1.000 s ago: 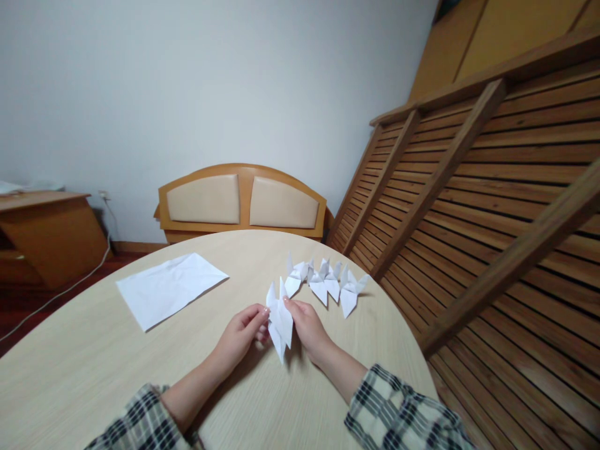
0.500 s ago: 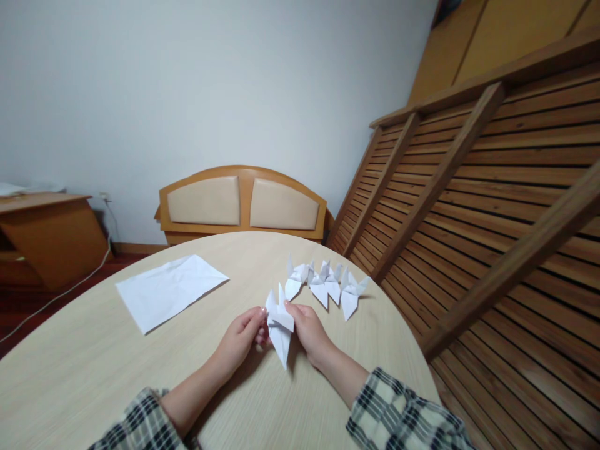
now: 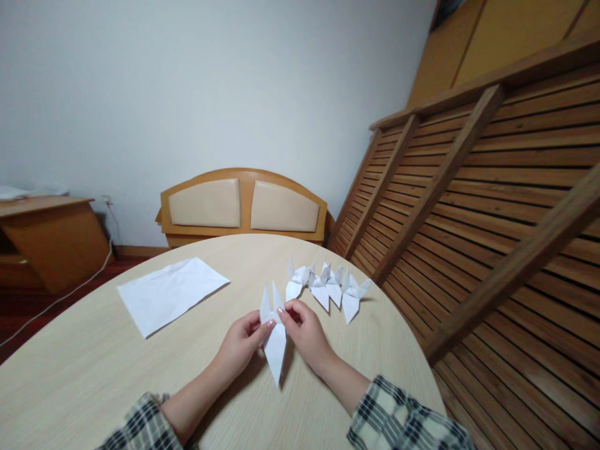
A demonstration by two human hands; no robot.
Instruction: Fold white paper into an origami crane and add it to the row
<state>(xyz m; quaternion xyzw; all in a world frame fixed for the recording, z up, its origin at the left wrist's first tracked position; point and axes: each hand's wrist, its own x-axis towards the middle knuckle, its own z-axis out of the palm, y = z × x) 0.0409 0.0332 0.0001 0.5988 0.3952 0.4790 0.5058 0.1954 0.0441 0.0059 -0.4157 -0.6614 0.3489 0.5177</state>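
Both hands are at work near the middle of the round table (image 3: 75,381), and the paper between them gets all the attention! The left hand (image 3: 241,340) pinches the folded white paper (image 3: 275,356) from the left, thumb laid across its front. In from the right comes the right hand (image 3: 304,331), its fingers gripping the upper part, thumb pressed just below the two slim points. Those points aim at the far side; one broad, kite-like flap tapers toward the near edge. Whether its tip touches the table, there's no telling from here.

The step in hand looks like working a fold at the waist of the paper, where the layers meet. The next move, by the look of it, calls for a steady pinch on one side while the other thumb sets the crease, both slim points kept apart and uncrumpled.

Just beyond the right hand, a cluster of white origami cranes (image 3: 350,306) sits toward the far right, wings and points spread. Over on the left, well apart, lies a flat white paper sheet (image 3: 171,297), untouched, one corner angled toward the near side.
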